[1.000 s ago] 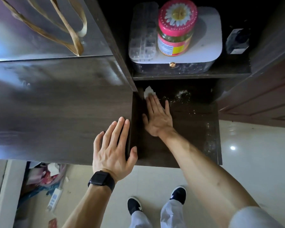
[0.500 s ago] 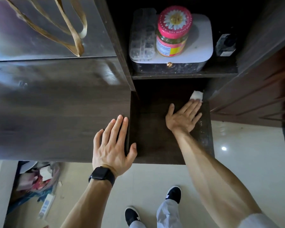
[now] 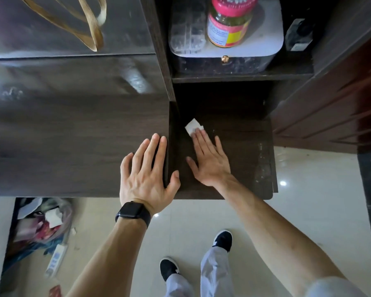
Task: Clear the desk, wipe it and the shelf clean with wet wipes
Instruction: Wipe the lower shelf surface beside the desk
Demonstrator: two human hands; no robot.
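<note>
Pale tiled floor (image 3: 298, 211) below. The left hand (image 3: 146, 174) lies flat, fingers straight, at the dark desk's (image 3: 73, 146) right edge. The right hand (image 3: 210, 159), fingers straight, presses a folded wipe (image 3: 192, 126) onto the shelf's (image 3: 244, 146) left rear. One wipe corner points rearward; its long axis is unclear.

Beyond the fingers (image 3: 198, 138), a pink-lidded jar (image 3: 229, 26) stands on a white box (image 3: 266, 39) beside a clear organizer (image 3: 186, 28). Below and left of them, clutter (image 3: 41, 228) lies on the tiled floor (image 3: 308, 211).

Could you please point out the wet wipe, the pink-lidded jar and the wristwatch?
wet wipe (image 3: 192, 126), head view, its bare white corner.
pink-lidded jar (image 3: 227, 33), head view, its label.
wristwatch (image 3: 130, 211), head view, its face.
</note>
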